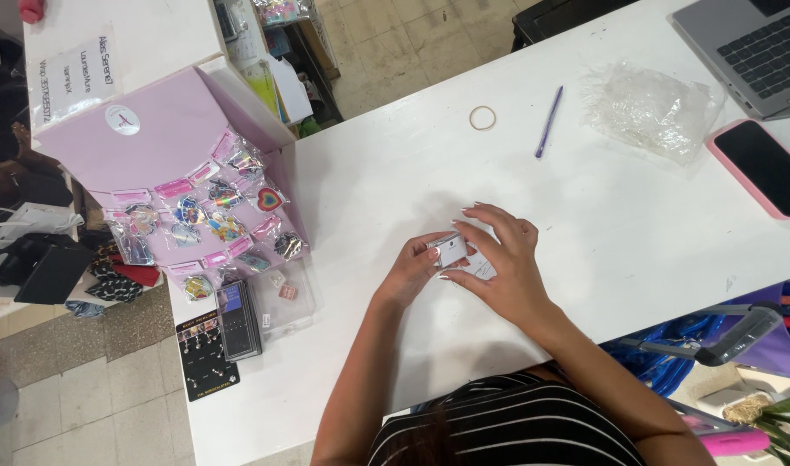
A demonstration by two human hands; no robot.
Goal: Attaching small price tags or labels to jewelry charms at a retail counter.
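I am pinching a small white card (pixel 452 250) between my left hand (pixel 415 269) and my right hand (pixel 503 267), just above the white table (pixel 395 181) in the middle of the frame. Both hands are gripping its edges, probably to keep it steady. It is looking flat, pale and tiny.
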